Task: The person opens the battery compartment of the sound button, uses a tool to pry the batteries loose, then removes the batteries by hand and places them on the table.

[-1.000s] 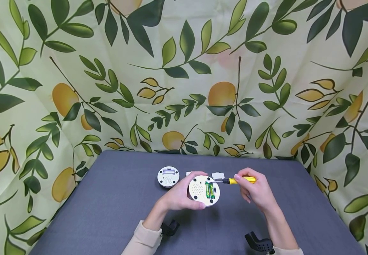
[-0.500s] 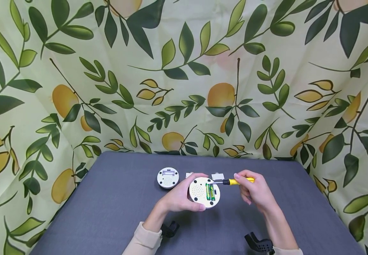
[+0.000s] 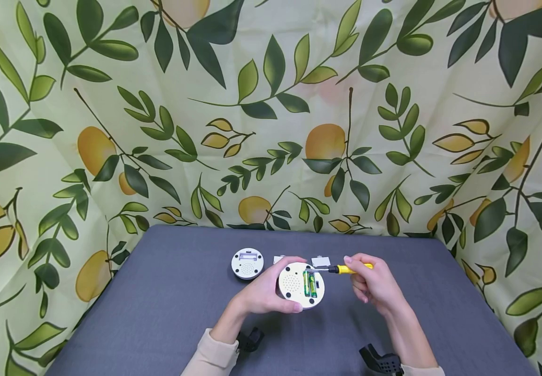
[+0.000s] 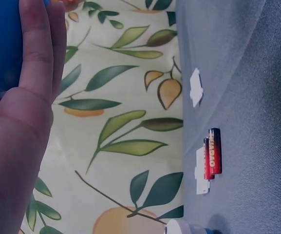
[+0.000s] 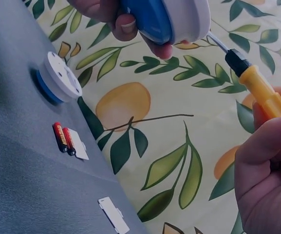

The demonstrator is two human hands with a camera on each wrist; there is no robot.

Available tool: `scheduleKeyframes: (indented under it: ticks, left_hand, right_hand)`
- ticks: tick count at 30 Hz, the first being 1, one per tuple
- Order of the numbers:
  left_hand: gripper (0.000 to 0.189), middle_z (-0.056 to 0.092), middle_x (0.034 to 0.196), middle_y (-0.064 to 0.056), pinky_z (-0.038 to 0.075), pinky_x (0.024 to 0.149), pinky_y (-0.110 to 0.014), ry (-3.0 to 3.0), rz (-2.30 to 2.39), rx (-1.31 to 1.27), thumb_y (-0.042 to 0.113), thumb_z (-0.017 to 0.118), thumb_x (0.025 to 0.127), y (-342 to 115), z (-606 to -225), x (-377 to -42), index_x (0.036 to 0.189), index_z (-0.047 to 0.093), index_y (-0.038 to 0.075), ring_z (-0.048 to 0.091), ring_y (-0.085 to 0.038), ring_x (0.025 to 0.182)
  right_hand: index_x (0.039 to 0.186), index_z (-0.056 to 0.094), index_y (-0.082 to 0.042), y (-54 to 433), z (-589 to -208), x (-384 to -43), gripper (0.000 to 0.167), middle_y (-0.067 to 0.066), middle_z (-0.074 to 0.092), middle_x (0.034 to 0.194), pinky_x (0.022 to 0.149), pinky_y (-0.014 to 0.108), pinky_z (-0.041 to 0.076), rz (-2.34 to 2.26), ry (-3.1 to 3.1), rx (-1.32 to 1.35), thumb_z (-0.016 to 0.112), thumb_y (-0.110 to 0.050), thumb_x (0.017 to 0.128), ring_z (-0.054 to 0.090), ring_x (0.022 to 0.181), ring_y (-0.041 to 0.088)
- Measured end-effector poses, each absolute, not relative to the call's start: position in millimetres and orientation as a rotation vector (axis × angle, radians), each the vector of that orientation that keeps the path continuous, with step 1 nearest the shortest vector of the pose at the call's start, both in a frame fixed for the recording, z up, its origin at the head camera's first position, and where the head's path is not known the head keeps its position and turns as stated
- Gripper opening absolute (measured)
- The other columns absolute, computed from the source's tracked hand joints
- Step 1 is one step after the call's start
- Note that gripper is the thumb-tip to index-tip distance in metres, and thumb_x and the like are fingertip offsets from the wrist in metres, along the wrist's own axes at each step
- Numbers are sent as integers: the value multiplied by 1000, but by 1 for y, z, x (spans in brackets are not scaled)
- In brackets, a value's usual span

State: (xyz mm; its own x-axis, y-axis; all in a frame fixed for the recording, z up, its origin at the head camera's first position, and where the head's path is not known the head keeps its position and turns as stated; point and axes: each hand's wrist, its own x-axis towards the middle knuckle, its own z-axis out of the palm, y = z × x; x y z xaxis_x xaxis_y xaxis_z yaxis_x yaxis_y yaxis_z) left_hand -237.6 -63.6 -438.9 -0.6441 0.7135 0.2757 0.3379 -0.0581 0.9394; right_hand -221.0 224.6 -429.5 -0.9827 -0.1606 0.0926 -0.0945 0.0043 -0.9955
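Observation:
My left hand (image 3: 268, 292) grips a round white device (image 3: 293, 286) by its edge, underside facing me; the wrist views show its blue other side (image 5: 150, 19). Two green batteries (image 3: 309, 284) lie side by side in its uncovered battery compartment. My right hand (image 3: 376, 282) holds a screwdriver by its yellow handle (image 3: 348, 269), thumb and fingers pinching it. The thin metal shaft (image 5: 218, 41) points left, and its tip is at the upper end of the batteries in the head view.
A second round device (image 3: 247, 263) lies underside up on the grey table (image 3: 181, 313), its battery slot uncovered. Two red-and-black batteries (image 5: 62, 136) lie beside one white battery cover (image 5: 79, 144). Another white cover (image 5: 113, 214) lies apart. A leaf-patterned cloth (image 3: 271, 130) hangs behind.
The head view has tilted slightly, so the scene sits a little lower. The screwdriver's handle has edged slightly left; the left hand keeps its grip on the device.

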Motion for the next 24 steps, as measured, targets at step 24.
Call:
scheduleKeyframes:
  ticks: [24]
  left_hand:
    - [85, 57, 122, -5, 53, 91, -31, 1994, 1753, 1084, 13, 84, 75, -64, -438, -237, 148, 41, 9, 63, -16, 105]
  right_hand:
    - [91, 60, -2, 223, -425, -218, 20, 0, 38, 54, 38, 22, 38, -2192, 2223, -222, 63, -19, 102, 39, 40, 11]
